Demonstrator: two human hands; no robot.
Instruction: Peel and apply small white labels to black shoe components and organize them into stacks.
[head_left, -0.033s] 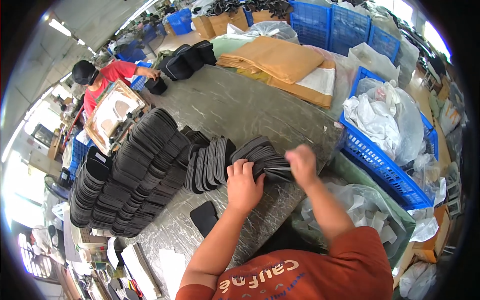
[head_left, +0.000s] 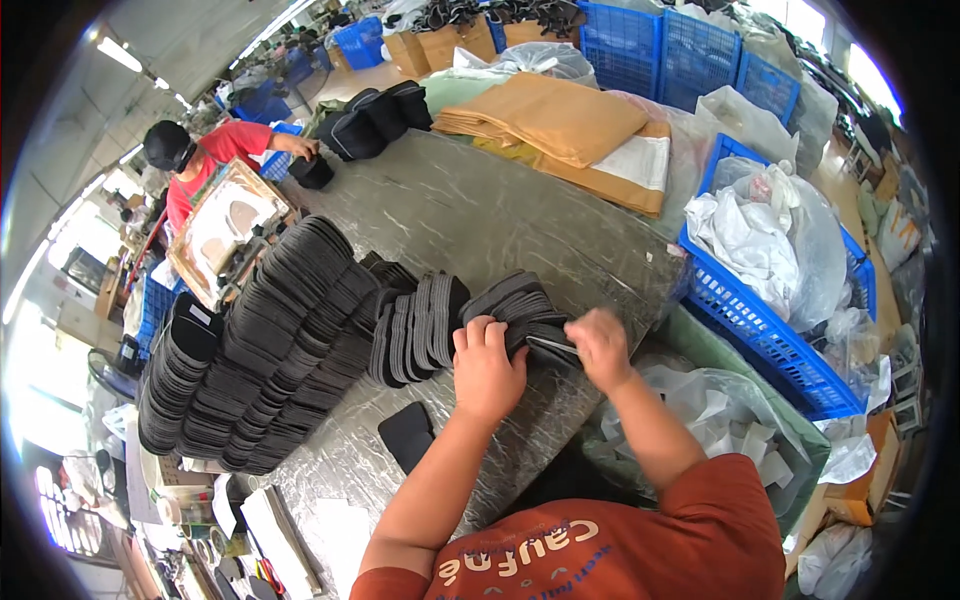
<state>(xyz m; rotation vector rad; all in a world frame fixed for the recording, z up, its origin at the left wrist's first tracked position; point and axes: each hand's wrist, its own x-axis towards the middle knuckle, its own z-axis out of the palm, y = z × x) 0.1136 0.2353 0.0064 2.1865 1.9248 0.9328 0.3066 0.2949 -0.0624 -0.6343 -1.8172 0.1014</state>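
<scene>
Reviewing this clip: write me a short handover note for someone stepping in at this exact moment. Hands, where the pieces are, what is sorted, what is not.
Left hand: closed over the near end of a fanned bundle of dark sole pieces on the grey table.
Right hand: fingers pinching into the same bundle from its right side, parting pieces.
Done, by the look of it: long rows of stacked pieces on the left of the table, and a shorter upright batch beside the hands.
Left: the bundle in hand; one loose dark piece lies flat near the table edge.
</scene>
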